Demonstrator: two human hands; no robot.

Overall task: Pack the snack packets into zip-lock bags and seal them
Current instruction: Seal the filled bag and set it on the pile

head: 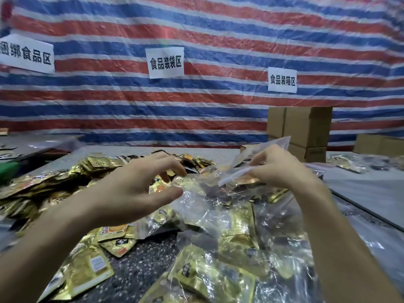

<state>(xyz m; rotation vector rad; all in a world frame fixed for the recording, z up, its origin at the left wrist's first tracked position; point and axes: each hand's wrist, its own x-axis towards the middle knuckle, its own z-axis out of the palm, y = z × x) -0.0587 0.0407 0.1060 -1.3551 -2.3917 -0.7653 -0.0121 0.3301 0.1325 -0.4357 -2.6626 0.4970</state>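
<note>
A heap of gold snack packets (pixel 50 184) covers the dark speckled table (pixel 140 265). My right hand (pixel 282 167) pinches the top edge of a clear zip-lock bag (pixel 247 169) and holds it up above the heap. My left hand (pixel 133 189) hovers at the bag's left side, fingers curled and spread, thumb near the plastic; I cannot tell whether it touches the bag. Filled clear bags with gold packets (pixel 218 278) lie in front of me, at the near edge.
A red, white and blue striped tarp (pixel 207 29) with paper signs hangs behind the table. Cardboard boxes (pixel 306 130) stand at the back right. More packets (pixel 347 162) lie on the grey surface to the right. A green object (pixel 8 169) sits far left.
</note>
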